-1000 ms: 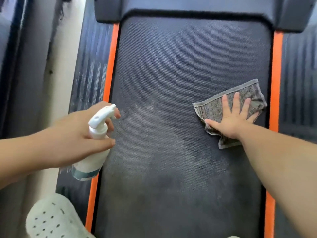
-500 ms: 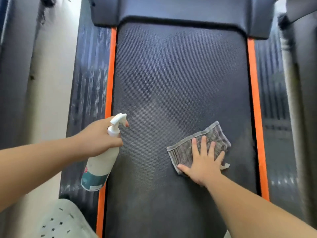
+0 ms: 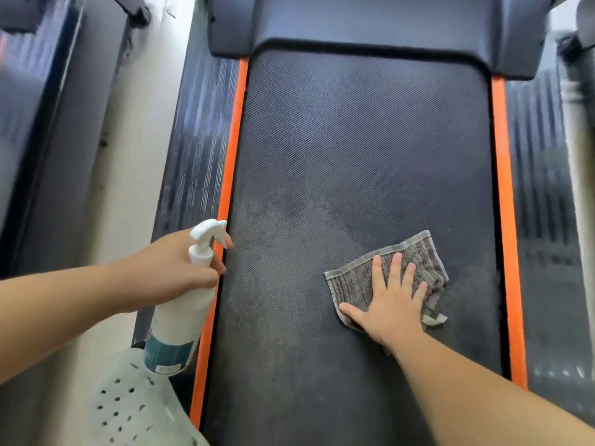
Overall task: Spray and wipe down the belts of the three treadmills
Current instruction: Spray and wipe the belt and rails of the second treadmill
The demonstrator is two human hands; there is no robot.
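Observation:
A dark textured treadmill belt (image 3: 354,149) fills the middle of the head view, edged by orange strips (image 3: 230,162). A grey wet patch shows across its middle. My right hand (image 3: 391,304) presses flat, fingers spread, on a grey striped cloth (image 3: 357,281) lying on the belt's right half. My left hand (image 3: 174,268) grips a white spray bottle (image 3: 182,317) by its neck over the left orange strip, nozzle pointing at the belt.
The treadmill's dark motor hood (image 3: 370,24) closes the belt's far end. Ribbed side rails (image 3: 196,149) run along both sides. A pale floor gap (image 3: 128,156) and another dark machine (image 3: 38,123) lie left. A white perforated shoe (image 3: 135,410) is bottom left.
My right hand slid the cloth from the belt's right edge down toward me, then back out a little to the right. The wet patch looks thinner. The bottle stayed near the left strip.

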